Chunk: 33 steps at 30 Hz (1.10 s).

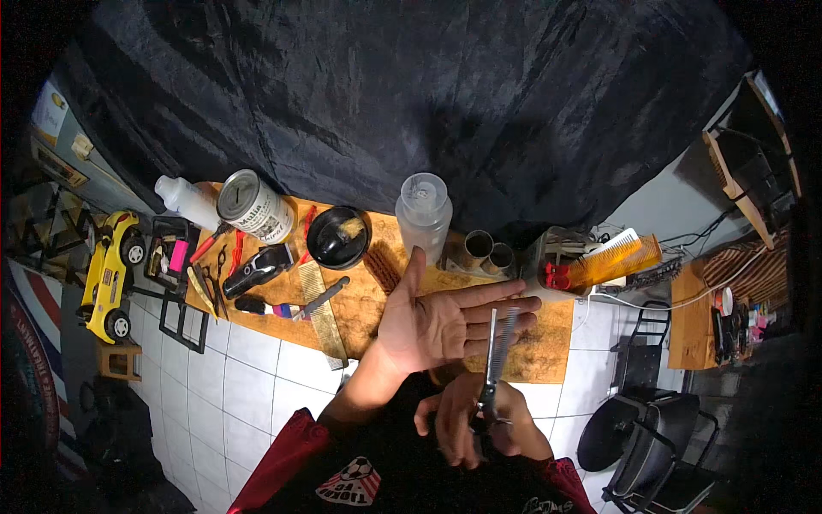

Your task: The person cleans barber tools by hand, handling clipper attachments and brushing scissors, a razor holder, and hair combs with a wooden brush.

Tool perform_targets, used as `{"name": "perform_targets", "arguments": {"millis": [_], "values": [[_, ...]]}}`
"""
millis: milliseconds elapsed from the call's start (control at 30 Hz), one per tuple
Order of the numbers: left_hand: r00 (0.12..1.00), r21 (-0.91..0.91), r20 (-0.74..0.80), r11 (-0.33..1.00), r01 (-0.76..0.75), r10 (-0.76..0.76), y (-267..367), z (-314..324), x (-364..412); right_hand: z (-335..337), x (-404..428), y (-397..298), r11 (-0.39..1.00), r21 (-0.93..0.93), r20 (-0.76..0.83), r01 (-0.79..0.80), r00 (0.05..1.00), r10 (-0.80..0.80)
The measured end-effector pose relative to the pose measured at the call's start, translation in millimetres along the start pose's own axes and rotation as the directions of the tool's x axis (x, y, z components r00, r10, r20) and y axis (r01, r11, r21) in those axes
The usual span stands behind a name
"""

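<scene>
My left hand (443, 321) is held palm up over the wooden table (359, 321), its fingers apart and pointing right, nothing in it. Just below it, my right hand (478, 417) holds thinning shears (493, 366), whose toothed blade points up past my left fingers; the blades look slightly parted. Beyond my left hand stand a clear plastic bottle (424, 215) and a brown brush or comb (383, 266). To its left lie a wide metallic-looking comb (324, 321), a black hair clipper (257, 273) and a black bowl (327, 247) with a brush in it.
A tin can (257, 212) and white bottle (186, 202) stand at the back left, near scissors (218, 276). Orange combs (616, 260) rise from a container (546, 257) at the right. A black cloth (385, 96) hangs behind. A black chair (655, 437) stands lower right, a yellow toy car (110, 276) far left.
</scene>
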<state>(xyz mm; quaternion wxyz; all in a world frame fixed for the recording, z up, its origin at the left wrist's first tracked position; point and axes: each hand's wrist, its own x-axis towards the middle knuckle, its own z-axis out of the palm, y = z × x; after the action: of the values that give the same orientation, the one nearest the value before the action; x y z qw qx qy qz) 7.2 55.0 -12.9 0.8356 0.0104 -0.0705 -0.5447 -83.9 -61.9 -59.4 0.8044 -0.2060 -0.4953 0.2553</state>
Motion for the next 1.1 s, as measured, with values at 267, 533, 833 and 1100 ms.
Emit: {"name": "perform_targets", "arguments": {"millis": [267, 533, 833, 1100], "values": [[1.000, 0.164, 0.021, 0.986, -0.025, 0.022, -2.1, -13.2, -2.9, -5.0, 8.6, -7.9, 0.997, -0.053, -0.174, -0.052, 0.984, 0.042], [0.996, 0.571, -0.053, 0.821, -0.028, 0.071, -14.2, -17.5, -6.8, 23.2, -56.7, 18.1, 0.991, -0.082, -0.593, -0.108, 0.805, 0.039], [0.989, 0.735, -0.103, 0.678, 0.003, 0.107, -0.4, -17.2, -11.1, 45.9, 55.5, -69.3, 0.844, 0.289, -0.772, -0.451, 0.413, 0.484], [0.964, 0.678, -0.226, 0.733, 0.054, 0.138, 3.2, -16.3, -16.9, 9.4, -0.5, -1.1, 0.919, 0.346, -0.393, -0.190, 0.860, 0.326]]}}
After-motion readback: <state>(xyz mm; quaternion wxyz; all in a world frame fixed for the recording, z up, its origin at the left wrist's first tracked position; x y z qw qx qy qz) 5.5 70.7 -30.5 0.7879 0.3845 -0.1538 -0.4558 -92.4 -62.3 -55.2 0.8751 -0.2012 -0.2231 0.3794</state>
